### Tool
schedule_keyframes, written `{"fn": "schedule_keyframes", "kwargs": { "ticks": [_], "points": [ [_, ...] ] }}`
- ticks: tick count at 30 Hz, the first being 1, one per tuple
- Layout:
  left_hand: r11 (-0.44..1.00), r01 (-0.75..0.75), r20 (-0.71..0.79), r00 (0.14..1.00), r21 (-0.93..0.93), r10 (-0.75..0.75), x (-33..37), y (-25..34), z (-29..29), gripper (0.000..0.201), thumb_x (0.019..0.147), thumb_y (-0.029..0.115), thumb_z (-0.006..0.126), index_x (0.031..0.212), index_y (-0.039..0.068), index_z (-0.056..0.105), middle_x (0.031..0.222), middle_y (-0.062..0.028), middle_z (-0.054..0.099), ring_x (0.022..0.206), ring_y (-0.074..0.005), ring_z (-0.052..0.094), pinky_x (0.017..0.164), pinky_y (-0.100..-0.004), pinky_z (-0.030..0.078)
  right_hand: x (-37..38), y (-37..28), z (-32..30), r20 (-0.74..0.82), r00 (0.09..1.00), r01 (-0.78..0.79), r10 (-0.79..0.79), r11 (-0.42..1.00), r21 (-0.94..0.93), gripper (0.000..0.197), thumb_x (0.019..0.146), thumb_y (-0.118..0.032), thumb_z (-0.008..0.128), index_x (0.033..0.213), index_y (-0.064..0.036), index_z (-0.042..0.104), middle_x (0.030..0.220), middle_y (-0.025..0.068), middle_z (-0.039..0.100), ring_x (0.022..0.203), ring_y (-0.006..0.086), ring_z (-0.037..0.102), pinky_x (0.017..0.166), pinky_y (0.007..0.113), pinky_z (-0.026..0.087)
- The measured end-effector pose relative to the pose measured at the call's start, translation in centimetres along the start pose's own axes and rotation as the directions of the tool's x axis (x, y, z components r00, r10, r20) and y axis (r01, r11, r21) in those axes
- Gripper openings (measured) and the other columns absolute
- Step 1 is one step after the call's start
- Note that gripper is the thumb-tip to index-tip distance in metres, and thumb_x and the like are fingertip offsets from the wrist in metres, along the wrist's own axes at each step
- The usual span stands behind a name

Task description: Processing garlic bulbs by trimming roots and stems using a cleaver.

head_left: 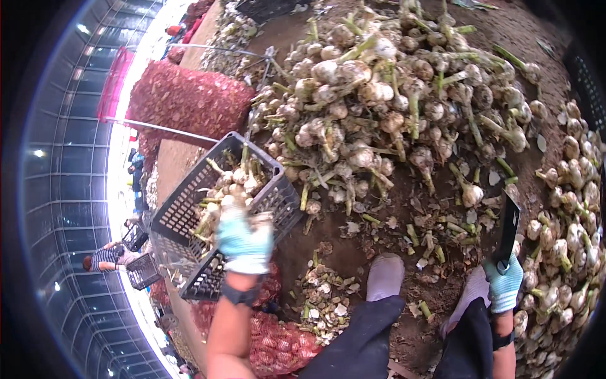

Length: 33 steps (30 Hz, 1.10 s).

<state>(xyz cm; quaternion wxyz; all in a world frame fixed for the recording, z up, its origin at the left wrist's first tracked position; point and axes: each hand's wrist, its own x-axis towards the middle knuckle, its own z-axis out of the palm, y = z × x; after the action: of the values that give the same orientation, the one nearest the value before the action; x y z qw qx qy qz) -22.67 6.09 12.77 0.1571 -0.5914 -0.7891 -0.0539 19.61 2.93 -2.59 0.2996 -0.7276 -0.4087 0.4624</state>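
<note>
My left hand, in a pale teal and white glove, is over the near side of a black plastic crate. Its fingers are smeared by motion, and a blurred brownish shape shows at their edge. Garlic bulbs with cut stalks lie inside the crate, which is tilted in the view. At the right, my gloved right hand is closed around a knife with a broad dark blade pointing away from me. Beyond both hands spreads a large heap of garlic with stalks.
Another garlic pile lines the right side. Red mesh sacks stand behind the crate and below it. Cut stalk pieces and scraps litter the soil around my feet. A person with crates is far left.
</note>
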Motion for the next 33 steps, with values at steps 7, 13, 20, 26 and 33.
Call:
{"fn": "schedule_keyframes", "kwargs": {
  "ticks": [7,13,20,26,33],
  "points": [
    [0.755,-0.469,0.477,0.587,-0.458,0.654,-3.1,17.5,9.3,0.021,0.077,0.031,0.057,0.079,0.011,0.062,0.061,-0.0132,0.061,0.058,-0.0308,0.061,0.061,-0.0414,0.047,0.1,1.2,-2.3,-0.097,0.995,-0.005,-0.002,0.997,-0.072,0.024,0.061,-0.012,0.073,0.076,-0.0061,0.057,0.058,0.0011,0.048,0.054,0.0160,0.046,0.053,0.031,0.040],
    [0.588,-0.579,0.205,0.592,-0.565,0.779,-3.0,25.7,13.8,0.017,0.067,0.017,0.063,0.081,0.009,0.066,0.096,-0.0138,0.061,0.094,-0.0331,0.055,0.082,-0.0450,0.040,0.7,1.0,-2.6,-0.077,0.985,-0.146,0.156,0.982,0.124,0.023,0.065,-0.016,0.074,0.077,-0.0042,0.059,0.061,0.0048,0.052,0.054,0.0166,0.049,0.054,0.029,0.043],
    [0.580,-0.745,0.267,0.516,-0.328,0.814,-2.7,30.0,19.1,0.060,0.060,0.021,0.069,0.117,0.013,0.050,0.114,-0.0121,0.051,0.111,-0.0314,0.045,0.092,-0.0472,0.035,0.6,-0.4,-2.9,-0.029,0.998,-0.062,0.061,0.998,-0.021,0.027,0.067,-0.020,0.075,0.084,-0.0036,0.061,0.065,0.0078,0.058,0.058,0.0173,0.054,0.059,0.029,0.046],
    [0.697,-0.272,0.480,0.560,-0.663,0.675,-2.9,31.0,14.1,0.061,0.059,0.037,0.076,0.105,0.007,0.053,0.099,-0.0133,0.059,0.096,-0.0269,0.057,0.077,-0.0379,0.048,0.6,0.0,-3.0,-0.088,0.956,0.250,-0.280,0.934,-0.253,0.030,0.068,-0.013,0.067,0.096,-0.0058,0.058,0.076,0.0131,0.059,0.065,0.0311,0.059,0.057,0.036,0.048],
    [-0.007,0.796,0.540,0.417,-0.605,0.731,-6.2,27.7,9.6,0.041,0.086,0.010,0.054,0.124,0.003,0.039,0.111,-0.0098,0.054,0.098,-0.0157,0.056,0.084,-0.0295,0.048,-0.4,-2.3,-2.7,0.115,0.801,0.548,-0.588,0.641,-0.537,0.031,0.070,-0.012,0.058,0.099,-0.0030,0.055,0.069,0.0101,0.053,0.057,0.0250,0.057,0.049,0.036,0.046]
  ]
}}
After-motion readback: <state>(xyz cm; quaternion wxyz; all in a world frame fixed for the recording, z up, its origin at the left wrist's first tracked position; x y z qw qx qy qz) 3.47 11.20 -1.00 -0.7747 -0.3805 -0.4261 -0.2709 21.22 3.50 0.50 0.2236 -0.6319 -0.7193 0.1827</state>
